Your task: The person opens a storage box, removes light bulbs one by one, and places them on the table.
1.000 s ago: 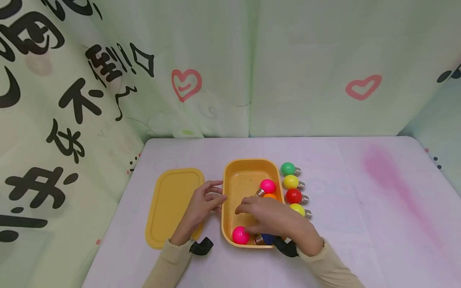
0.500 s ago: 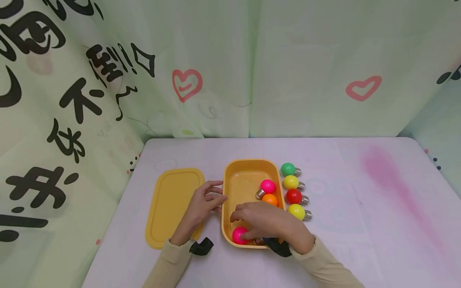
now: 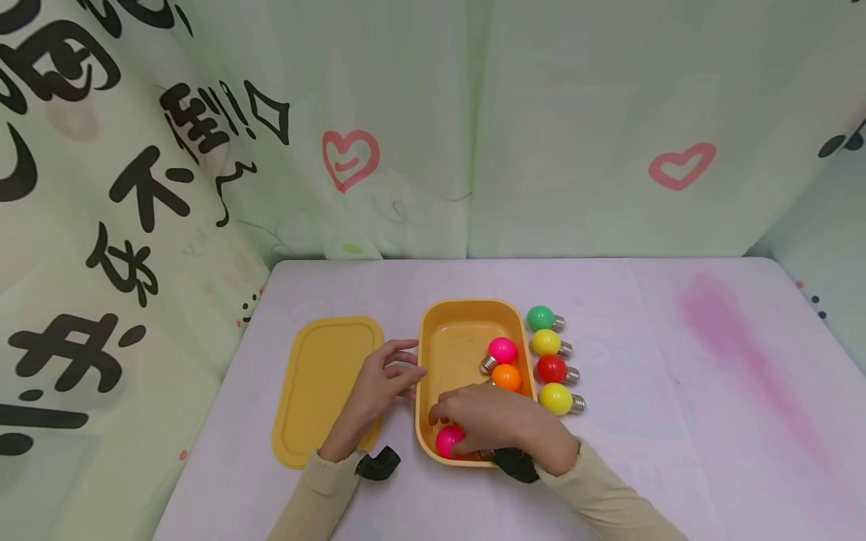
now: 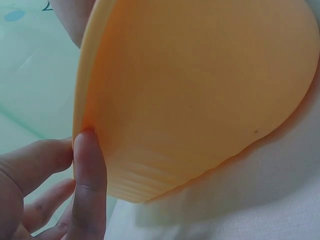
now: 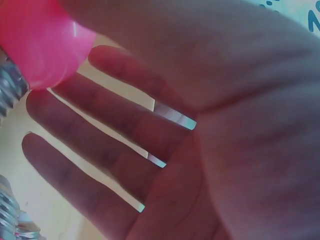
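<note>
A yellow-orange plastic box (image 3: 433, 300) stands mid-table, its left rim pinched by my left hand (image 3: 380, 379). In the left wrist view, the thumb and fingers lie on either side of the box's edge (image 4: 82, 75). My right hand (image 3: 497, 417) reaches into the box's near end and pinches a pink light bulb (image 3: 449, 442) between thumb and fingertips. The same pink bulb (image 5: 42, 40) shows its screw base (image 5: 12, 82) in the right wrist view. Farther back in the box lie another pink bulb (image 3: 503, 350) and an orange bulb (image 3: 507, 377). The right hand hides the near right corner.
Green (image 3: 540, 318), yellow (image 3: 546, 343), red (image 3: 551, 368) and yellow (image 3: 556, 399) bulbs line the box's right side. Left of it lies a flat yellow lid (image 3: 325, 383), partly beneath the left forearm. A curtain (image 3: 575, 150) hangs behind the table.
My right hand has moved left and slightly toward me, closing on the pink bulb. The orange bulb and the nearest yellow bulb have come into fuller view. The left hand stays put.
</note>
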